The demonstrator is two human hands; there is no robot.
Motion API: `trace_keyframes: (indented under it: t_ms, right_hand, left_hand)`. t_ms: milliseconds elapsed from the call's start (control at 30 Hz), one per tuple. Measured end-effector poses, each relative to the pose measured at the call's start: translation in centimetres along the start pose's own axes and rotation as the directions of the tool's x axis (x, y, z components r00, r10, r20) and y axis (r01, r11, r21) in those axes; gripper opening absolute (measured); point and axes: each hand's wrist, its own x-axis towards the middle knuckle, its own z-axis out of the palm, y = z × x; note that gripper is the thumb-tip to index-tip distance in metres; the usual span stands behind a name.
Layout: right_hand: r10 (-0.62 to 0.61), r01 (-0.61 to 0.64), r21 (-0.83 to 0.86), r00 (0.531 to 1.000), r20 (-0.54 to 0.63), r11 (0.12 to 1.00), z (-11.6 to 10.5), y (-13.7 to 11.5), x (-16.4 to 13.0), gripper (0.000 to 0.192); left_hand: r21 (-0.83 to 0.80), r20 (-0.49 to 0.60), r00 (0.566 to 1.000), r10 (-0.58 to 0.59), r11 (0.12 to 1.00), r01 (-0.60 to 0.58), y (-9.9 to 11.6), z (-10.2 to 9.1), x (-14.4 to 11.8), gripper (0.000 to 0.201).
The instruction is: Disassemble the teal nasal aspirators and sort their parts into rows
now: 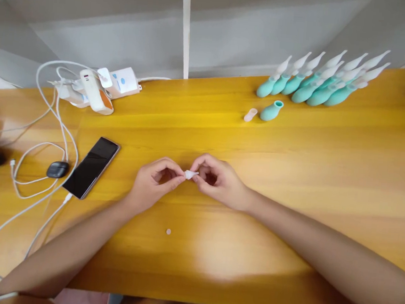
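Left hand [153, 183]: thumb and forefinger pinched on one end of the small white tip [190, 174], other fingers curled under
Right hand [217, 179]: fingertips closed on the opposite end of the same white tip, knuckles raised off the surface
White tip: held between both hands just above the middle of the yellow wooden surface [293, 169], too small to tell its exact shape
Doing the step well: best handled with a light pinch near each end, kept low over the surface, aligned straight before any pressing or twisting, since a part this small would likely slip or roll away if squeezed hard
Small round piece [168, 232]: lay loose on the surface nearer the body, apart from both hands
Teal bulb [272, 111]: lay on its side, open mouth up-right, with a clear cap [250, 114] just beside it, well apart from the hands
Finished row [322, 79]: teal bulbs with pale pointed tips, packed side by side at the far right of the surface
Phone [91, 167]: dark screen up, left of the hands, white cable [35, 203] looped around it and a black oval object [57, 169]
Power strip [123, 82]: at the far left edge with chargers plugged in
Room: grey wall panels and a white upright post [185, 27] behind the surface
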Motion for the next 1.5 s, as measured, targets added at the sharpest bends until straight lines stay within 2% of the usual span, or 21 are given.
trace_keyframes:
  t_ms: [133,500,967,1267,1500]
  right_hand:
    - [0.016,-0.016,0.031,1.0,0.0,0.999,-0.14,-0.09,-0.05,0.012]
    - [0.016,-0.016,0.021,0.999,0.032,1.0,-0.15,0.03,-0.17,0.012]
    - [0.011,-0.011,-0.011,0.999,0.04,1.0,-0.13,-0.43,-0.08,0.013]
    - [-0.049,0.052,-0.05,0.997,0.055,0.997,-0.15,-0.43,-0.11,0.01]
    - [0.025,-0.026,0.037,0.999,0.034,0.999,-0.23,-0.56,-0.06,0.014]
  left_hand:
    - [-0.009,0.024,0.999,0.04,0.999,-0.04,-0.07,-0.18,0.04,0.005]
    - [-0.13,-0.005,0.999,-0.034,0.991,0.033,-0.07,0.27,-0.07,0.014]
    - [-0.092,-0.007,0.998,-0.059,0.994,0.058,0.19,0.25,0.08,0.029]
    - [-0.08,0.008,0.999,-0.048,0.996,0.049,0.09,0.13,-0.03,0.024]
    - [-0.118,0.009,0.999,-0.054,0.992,0.054,0.29,0.13,-0.01,0.022]
